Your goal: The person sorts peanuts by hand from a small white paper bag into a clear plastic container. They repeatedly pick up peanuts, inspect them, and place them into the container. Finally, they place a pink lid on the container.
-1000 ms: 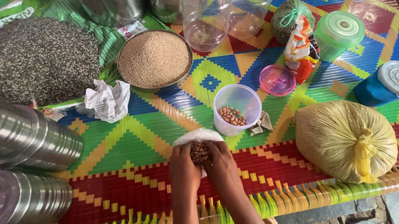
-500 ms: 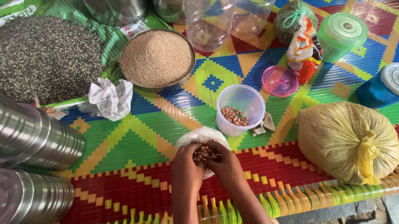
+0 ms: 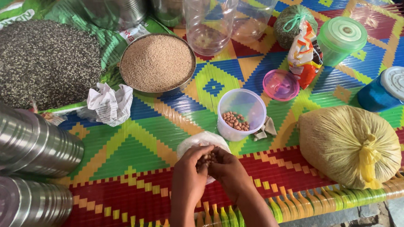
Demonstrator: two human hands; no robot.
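Observation:
Both my hands meet over a thin white plastic bag (image 3: 199,141) that lies on the bright woven mat. My left hand (image 3: 189,174) and my right hand (image 3: 228,171) cup a small heap of brown peanuts (image 3: 207,158) in the bag's mouth, with the fingers curled round them. Just beyond the bag stands a small clear plastic tub (image 3: 241,113) that has a thin layer of peanuts at its bottom.
A steel bowl of fine tan grain (image 3: 157,63) and a heap of dark seeds (image 3: 35,62) lie at the back left. Steel canisters (image 3: 20,138) lie on the left. A tied yellow bag (image 3: 351,144), a pink lid (image 3: 280,85), green and blue jars and clear jars stand around.
My hands have closed in tighter round the peanuts in the white bag. The view has shifted slightly; nothing else on the mat has moved.

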